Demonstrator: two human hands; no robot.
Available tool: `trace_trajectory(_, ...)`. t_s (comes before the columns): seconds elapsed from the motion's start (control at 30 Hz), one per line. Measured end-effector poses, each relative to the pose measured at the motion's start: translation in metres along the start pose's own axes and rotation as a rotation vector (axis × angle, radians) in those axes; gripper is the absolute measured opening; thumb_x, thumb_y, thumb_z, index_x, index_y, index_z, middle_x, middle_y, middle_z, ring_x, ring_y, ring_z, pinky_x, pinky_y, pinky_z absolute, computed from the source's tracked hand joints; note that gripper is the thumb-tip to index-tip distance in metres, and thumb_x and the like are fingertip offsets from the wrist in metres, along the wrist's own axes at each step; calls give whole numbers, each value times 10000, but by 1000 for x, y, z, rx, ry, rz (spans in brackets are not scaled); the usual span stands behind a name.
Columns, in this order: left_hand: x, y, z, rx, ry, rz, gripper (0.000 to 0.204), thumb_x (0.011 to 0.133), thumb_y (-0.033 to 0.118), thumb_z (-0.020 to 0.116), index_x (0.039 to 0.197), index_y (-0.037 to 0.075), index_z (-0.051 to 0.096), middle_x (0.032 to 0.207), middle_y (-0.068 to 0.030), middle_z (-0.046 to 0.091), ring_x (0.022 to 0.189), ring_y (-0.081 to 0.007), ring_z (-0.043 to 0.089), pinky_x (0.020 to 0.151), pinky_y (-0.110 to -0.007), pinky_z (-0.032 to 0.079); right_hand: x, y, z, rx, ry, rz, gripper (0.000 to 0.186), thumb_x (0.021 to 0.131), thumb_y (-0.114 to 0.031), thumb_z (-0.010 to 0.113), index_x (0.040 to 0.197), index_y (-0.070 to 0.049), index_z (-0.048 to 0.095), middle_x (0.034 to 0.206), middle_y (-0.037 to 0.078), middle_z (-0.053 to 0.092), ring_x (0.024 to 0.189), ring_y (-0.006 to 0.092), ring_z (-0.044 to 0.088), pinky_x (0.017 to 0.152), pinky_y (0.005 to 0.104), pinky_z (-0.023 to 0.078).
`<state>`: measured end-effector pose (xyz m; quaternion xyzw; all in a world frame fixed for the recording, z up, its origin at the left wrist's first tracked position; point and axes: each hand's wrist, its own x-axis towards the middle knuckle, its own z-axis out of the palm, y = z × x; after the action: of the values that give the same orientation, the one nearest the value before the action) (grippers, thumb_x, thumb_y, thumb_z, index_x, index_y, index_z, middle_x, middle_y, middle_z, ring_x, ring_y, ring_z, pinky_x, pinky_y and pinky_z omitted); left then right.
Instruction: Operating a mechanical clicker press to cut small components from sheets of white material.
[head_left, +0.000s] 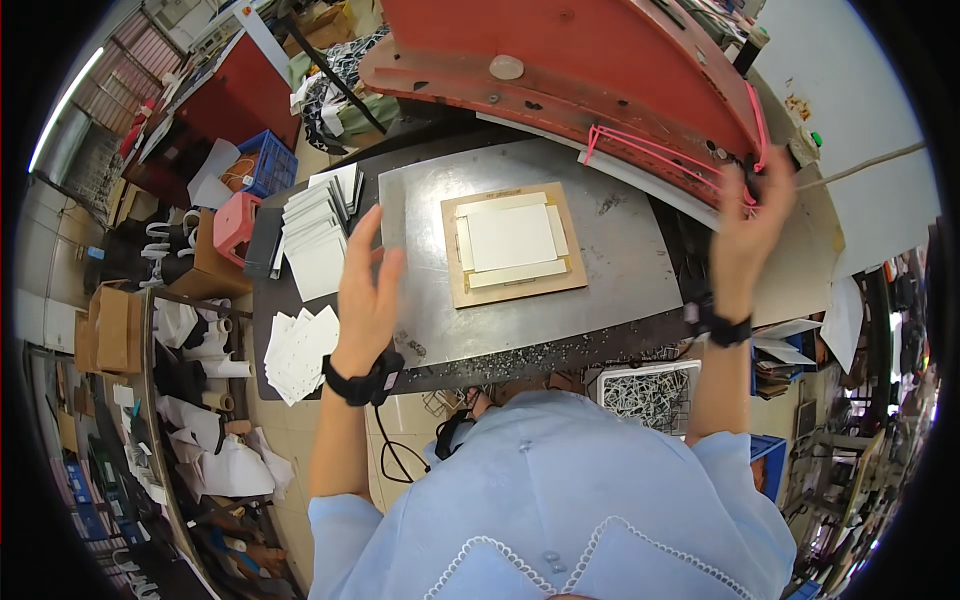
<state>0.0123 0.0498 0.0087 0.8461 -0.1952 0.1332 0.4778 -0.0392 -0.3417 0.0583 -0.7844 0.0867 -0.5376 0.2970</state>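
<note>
My left hand is held above the left side of the metal plate, its fingers apart and nothing in them. My right hand is raised at the right end of a red machine arm, by a pink cord strung along it. That hand is slightly blurred, and whether its fingers close on anything is unclear. On the plate between my hands lies a brown board with a white rectangular sheet on it, bordered by pale strips.
Left of the plate are a fanned stack of white cards and a loose pile of white pieces. A red stool and a blue crate stand beyond. Near the table's front edge is a white tray of small scraps.
</note>
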Motion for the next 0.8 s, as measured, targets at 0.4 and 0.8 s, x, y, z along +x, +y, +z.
trace_trajectory(0.4,-53,44,-1,-257,-385,-186,382,1032,214,501,1348,0,506,1200,-124,661,1060,-190,651,875,-299,500,58,103,-27,367,-77,436,626,785,-185,803,1255,76,482,1160,131,578,1040,205,554,934,314,437)
trace_trajectory(0.8,-39,105,34,-343,-622,167,330,898,115,701,1206,15,635,1084,-112,715,992,-204,690,856,-306,536,-45,-28,-90,504,-560,265,859,846,-97,722,1514,32,198,1415,207,442,1276,285,500,1089,406,377)
